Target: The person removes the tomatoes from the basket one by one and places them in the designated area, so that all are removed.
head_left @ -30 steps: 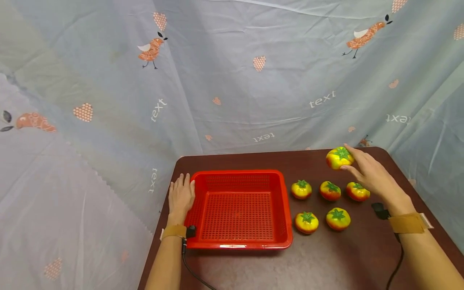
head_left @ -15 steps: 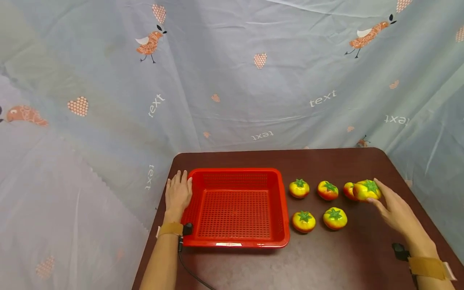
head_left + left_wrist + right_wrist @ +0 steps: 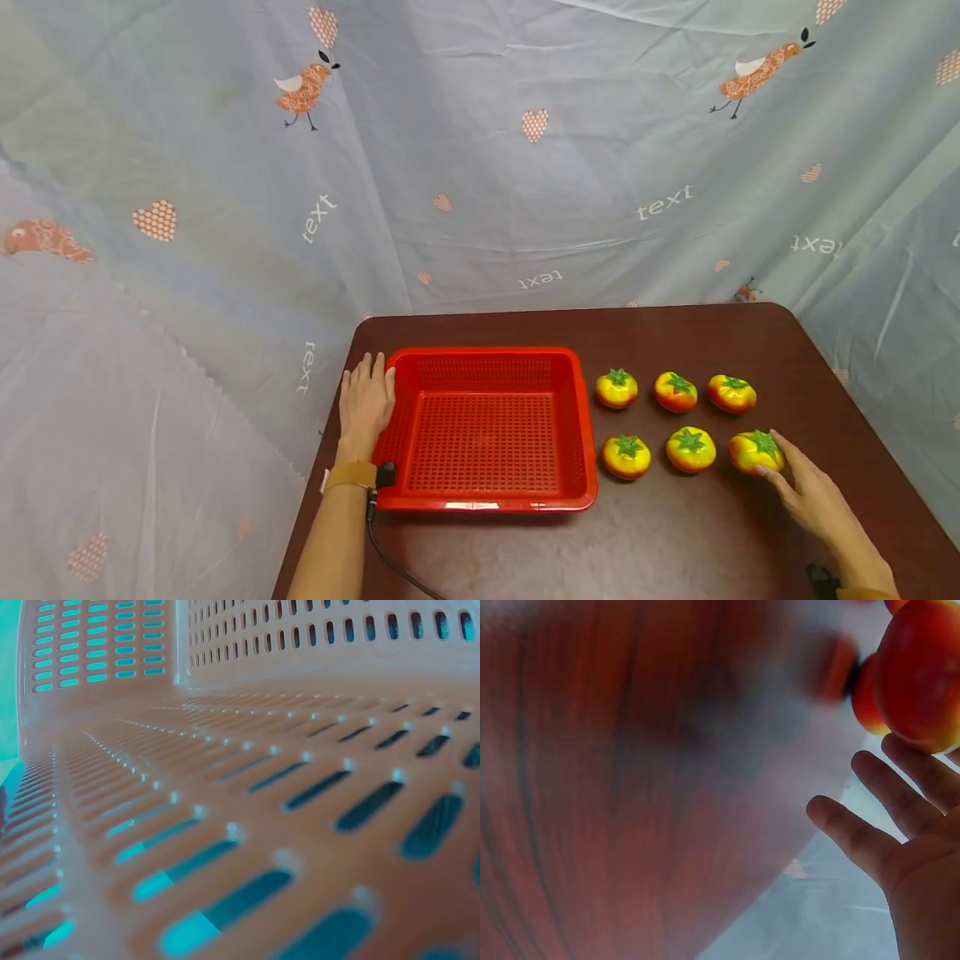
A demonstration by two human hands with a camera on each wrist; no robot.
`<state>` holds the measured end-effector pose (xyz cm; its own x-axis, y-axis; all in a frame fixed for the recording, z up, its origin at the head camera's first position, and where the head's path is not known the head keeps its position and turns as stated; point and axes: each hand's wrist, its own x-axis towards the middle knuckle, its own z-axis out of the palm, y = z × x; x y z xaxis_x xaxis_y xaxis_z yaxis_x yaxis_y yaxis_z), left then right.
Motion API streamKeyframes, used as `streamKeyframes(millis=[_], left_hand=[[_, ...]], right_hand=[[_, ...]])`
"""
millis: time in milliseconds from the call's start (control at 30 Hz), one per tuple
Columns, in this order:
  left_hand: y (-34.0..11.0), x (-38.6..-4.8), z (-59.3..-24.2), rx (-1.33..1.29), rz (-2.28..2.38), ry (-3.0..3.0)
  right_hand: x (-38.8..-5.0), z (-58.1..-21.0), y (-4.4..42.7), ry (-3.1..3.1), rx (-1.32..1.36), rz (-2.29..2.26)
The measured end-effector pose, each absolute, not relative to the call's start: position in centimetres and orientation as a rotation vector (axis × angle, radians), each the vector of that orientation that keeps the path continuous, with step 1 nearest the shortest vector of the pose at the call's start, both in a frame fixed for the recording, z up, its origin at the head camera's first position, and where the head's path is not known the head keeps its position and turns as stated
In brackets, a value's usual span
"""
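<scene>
My right hand (image 3: 817, 500) pinches a yellow-red tomato (image 3: 752, 452) with a green star-shaped top, between thumb and fingers. This tomato is at the right end of the nearer row, at or just above the table; I cannot tell which. In the right wrist view the tomato (image 3: 922, 675) shows its red side, and other fingers (image 3: 855, 829) of that hand stretch out free of it. My left hand (image 3: 365, 404) lies with straight fingers along the left rim of a red plastic basket (image 3: 588, 433). The left wrist view shows only the perforated basket (image 3: 225, 780) inside.
Beside the basket lie more tomatoes: one (image 3: 617, 389), another (image 3: 675, 392) and a third (image 3: 732, 394) behind, with two nearer, one (image 3: 626, 457) by the basket and one (image 3: 690, 450) in the middle. The dark brown table (image 3: 675, 542) ends at a patterned curtain (image 3: 480, 167).
My right hand has carried the tomato from above the back row, rightward, then down and toward me to the nearer row's right end. The left hand has stayed at the basket rim.
</scene>
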<state>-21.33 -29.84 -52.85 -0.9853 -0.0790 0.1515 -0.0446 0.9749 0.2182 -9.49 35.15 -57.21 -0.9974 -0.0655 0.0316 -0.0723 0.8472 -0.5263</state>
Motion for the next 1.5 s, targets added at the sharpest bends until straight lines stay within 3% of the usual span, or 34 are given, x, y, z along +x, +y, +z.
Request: streamKeyframes(millis=[733,1500], left_hand=[[-29.9,-21.3,-53.3,0.103,-0.333,-2.974],[-30.9,-21.8,-52.9,0.113,-0.262,-2.975]], right_hand=[[-9.1,-59.7,34.4,-3.021,0.119,0.837],[-10.2,-58.4,33.6,-3.120,0.103,0.925]])
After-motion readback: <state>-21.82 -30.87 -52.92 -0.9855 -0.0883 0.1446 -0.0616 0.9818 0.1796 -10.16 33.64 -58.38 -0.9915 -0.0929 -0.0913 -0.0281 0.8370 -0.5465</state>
